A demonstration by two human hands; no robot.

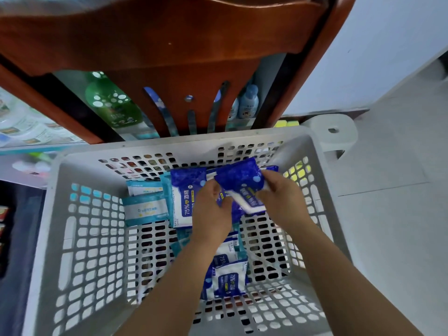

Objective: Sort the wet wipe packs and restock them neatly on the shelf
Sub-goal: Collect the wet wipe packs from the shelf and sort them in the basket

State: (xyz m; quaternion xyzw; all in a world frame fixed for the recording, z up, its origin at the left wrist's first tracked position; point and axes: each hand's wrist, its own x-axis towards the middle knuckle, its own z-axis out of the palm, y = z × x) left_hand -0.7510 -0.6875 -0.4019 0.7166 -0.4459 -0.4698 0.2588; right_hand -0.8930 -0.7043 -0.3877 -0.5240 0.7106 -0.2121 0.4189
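We had both hands in the perforated grey plastic basket (60,214): right hand (278,197) gripped a glossy blue wipe pack (238,178), left hand (213,207) pinched its edge.

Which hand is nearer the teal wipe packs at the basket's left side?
Left. The left hand lies just right of the teal wipe packs; the right hand is farther right, gripping a blue pack.

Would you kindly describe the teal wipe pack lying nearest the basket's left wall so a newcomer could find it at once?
Start at the white perforated basket in front of the wooden chair. Along its far side lies a row of packs; go to the left end, away from both hands. The teal wipe pack lies flat there, nearer you than a second teal pack, and its pale teal wrapper sets it apart from the dark blue 75% packs beside it.
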